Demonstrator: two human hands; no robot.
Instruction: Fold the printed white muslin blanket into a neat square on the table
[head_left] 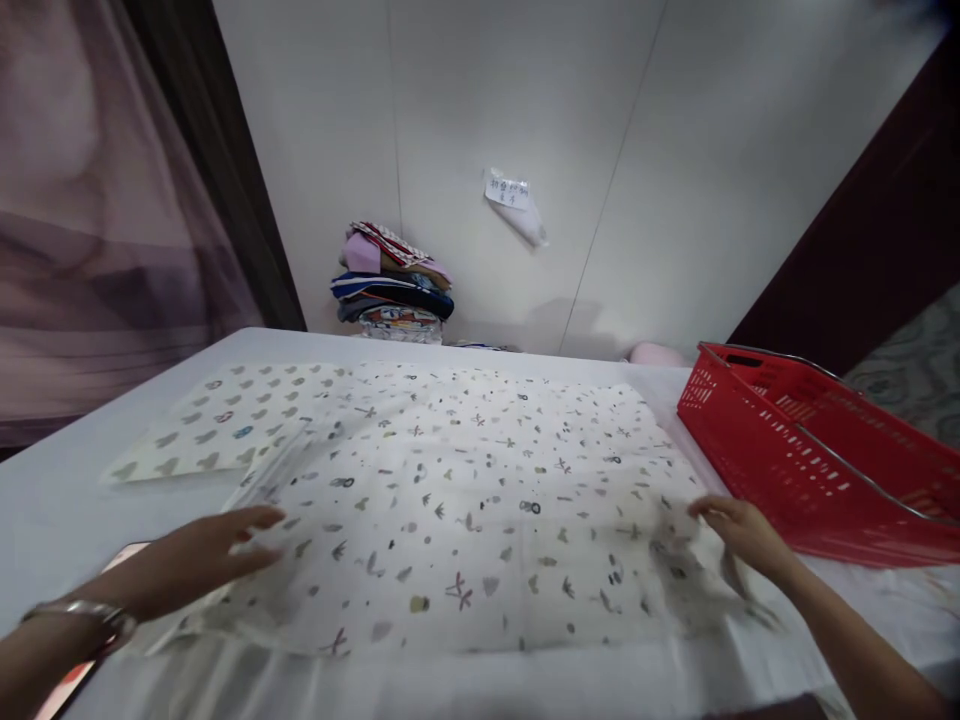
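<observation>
A thin white cloth [480, 480] printed with small palms, leaves and animals lies spread over the white table, its surface slightly creased. My left hand [225, 548] hovers at the cloth's left side, thumb and fingers apart, with nothing between them. At the right edge, my right hand [731, 520] has its fingers closed on the cloth, which is bunched and blurred just below it. Partly beneath the cloth's left side is another pale cloth [225, 415] with grey mouse-head shapes. A bracelet [86, 612] circles my left wrist.
A red plastic basket [795, 450] with metal handles stands on the right of the table [45, 530]. A stack of folded fabrics [394, 285] rises behind the far edge, against the wall. Under my left forearm lies a phone [71, 690]. A paper note [508, 190] hangs on the wall.
</observation>
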